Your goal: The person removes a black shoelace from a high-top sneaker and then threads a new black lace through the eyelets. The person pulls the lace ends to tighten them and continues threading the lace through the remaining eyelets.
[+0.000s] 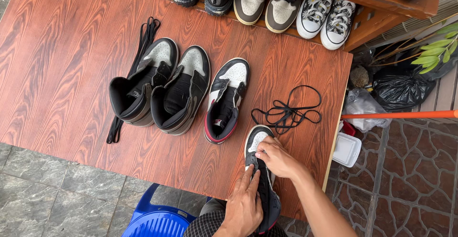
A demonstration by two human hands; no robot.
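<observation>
Right hand [276,158] fingers [264,152] curled together, pinching at the lace area of a black, white and red high-top sneaker [257,144] just behind its white toe. Left hand [244,203] fingers [249,176] stretched out and pressed flat along the sneaker's black tongue and side, holding it down. Sneaker lying at the near edge of the reddish wood-grain bench [57,65], toe pointing away, heel overhanging toward the lap.

Just beyond the toe, a loose black lace [291,109] tangled in loops. Left of that, the matching sneaker [225,99] standing unlaced, apart from the held one. Further left, a pair of dark grey-and-black high-tops [162,87] side by side and touching, with a bundle of long black laces [136,60] running under and beside them. At the far end, a wooden shoe rack [377,1] with several pairs. Below the bench edge, a blue plastic stool [157,220] on grey stone floor.
</observation>
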